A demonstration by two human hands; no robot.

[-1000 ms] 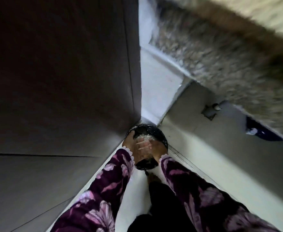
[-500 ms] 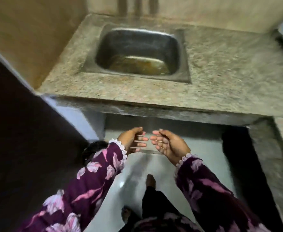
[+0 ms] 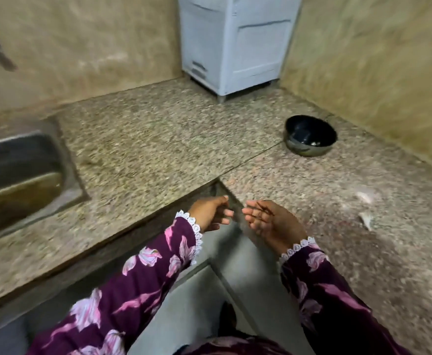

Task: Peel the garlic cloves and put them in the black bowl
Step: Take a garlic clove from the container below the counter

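Black bowl (image 3: 309,139) on counter (image 3: 158,139), few pale bits inside; both hands' fingers relaxed, empty.

Bowl (image 3: 310,139) on counter (image 3: 158,139), seemingly near the corner; sink (image 3: 18,172) far left.

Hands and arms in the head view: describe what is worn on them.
Both arms wear long sleeves of dark purple cloth printed with large pink and pale flower petals. Each sleeve ends at the wrist in a narrow white scalloped lace cuff. The left hand and right hand are bare: no gloves, and no rings, bangles or watch can be made out, though the picture is somewhat blurred.
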